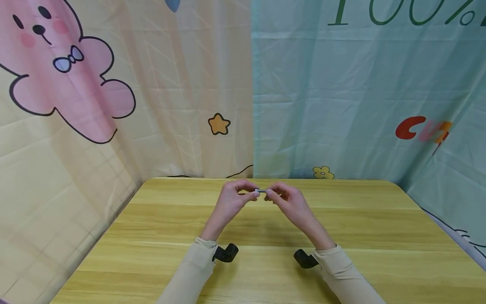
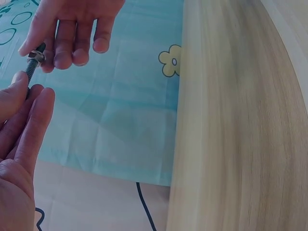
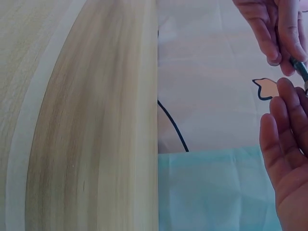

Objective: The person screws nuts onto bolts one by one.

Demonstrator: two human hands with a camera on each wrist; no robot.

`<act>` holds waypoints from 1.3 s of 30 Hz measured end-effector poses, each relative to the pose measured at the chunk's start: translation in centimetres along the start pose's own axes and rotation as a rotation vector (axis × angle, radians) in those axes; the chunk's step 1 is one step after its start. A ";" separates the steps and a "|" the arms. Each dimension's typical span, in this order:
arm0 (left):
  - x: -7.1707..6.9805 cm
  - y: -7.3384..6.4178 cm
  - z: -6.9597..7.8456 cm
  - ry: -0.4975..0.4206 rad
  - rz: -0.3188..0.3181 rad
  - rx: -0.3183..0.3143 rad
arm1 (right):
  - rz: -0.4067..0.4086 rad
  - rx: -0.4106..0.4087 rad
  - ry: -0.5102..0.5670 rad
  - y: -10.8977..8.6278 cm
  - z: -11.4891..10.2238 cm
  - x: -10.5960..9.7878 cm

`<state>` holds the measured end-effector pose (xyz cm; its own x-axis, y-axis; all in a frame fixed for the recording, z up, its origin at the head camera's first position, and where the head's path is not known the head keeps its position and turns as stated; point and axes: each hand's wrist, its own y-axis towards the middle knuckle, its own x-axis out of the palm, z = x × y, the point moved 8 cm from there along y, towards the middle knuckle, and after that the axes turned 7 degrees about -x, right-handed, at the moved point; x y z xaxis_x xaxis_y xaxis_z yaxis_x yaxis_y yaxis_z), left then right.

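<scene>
Where the two hands meet: a slim grey metal threaded bolt (image 1: 261, 191) spans the fingertips, raised over the far side of a pale yellow wood-grain tabletop (image 1: 262, 278); this bolt is the dial's centre for hours read in the head view.
Left hand (image 1: 231, 199): between eight and nine o'clock, gripping the bolt's shaft in a pinch of thumb against fingers.
Right hand (image 1: 290, 202): between three and four o'clock, thumb and forefinger pinching about a shiny metal nut (image 2: 35, 56) on the bolt; its remaining fingers reach out loosely in the left wrist view.
Bolt's tilt: in the left wrist view it slants, the nut end toward one o'clock, the shaft toward seven into the left fingers.
Wrists: beige cloth sleeves (image 1: 347, 272) run in from seven and five o'clock, each with a black curved fitting (image 1: 226, 253) on its inner side.
Cream curtain (image 1: 171, 105): an orange star (image 1: 219, 124) at eleven o'clock, a pink cartoon bear (image 1: 76, 93) at ten.
Pale teal curtain (image 1: 322, 93): a yellow flower (image 1: 323, 172) between two and three o'clock, red lettering (image 1: 409, 128) at two, large green lettering (image 1: 387, 12) between one and two.
</scene>
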<state>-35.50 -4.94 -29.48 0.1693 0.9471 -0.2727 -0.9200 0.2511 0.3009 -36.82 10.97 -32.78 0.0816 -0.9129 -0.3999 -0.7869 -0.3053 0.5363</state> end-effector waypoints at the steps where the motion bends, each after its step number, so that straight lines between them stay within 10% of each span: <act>1: 0.0 0.0 0.0 0.002 -0.001 0.002 | 0.004 0.008 -0.002 0.0 0.1 0.0; 32: 0.1 0.2 -0.3 0.001 0.001 0.001 | -0.013 0.007 0.063 -0.3 -3.7 -0.2; 39: 0.1 1.3 -3.1 0.005 0.006 -0.025 | 0.013 0.054 -0.015 -0.4 -3.9 -0.2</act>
<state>-37.76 -5.10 -31.96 0.1619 0.9474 -0.2761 -0.9295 0.2404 0.2797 -34.18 10.21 -30.04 0.0622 -0.9125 -0.4043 -0.8198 -0.2777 0.5008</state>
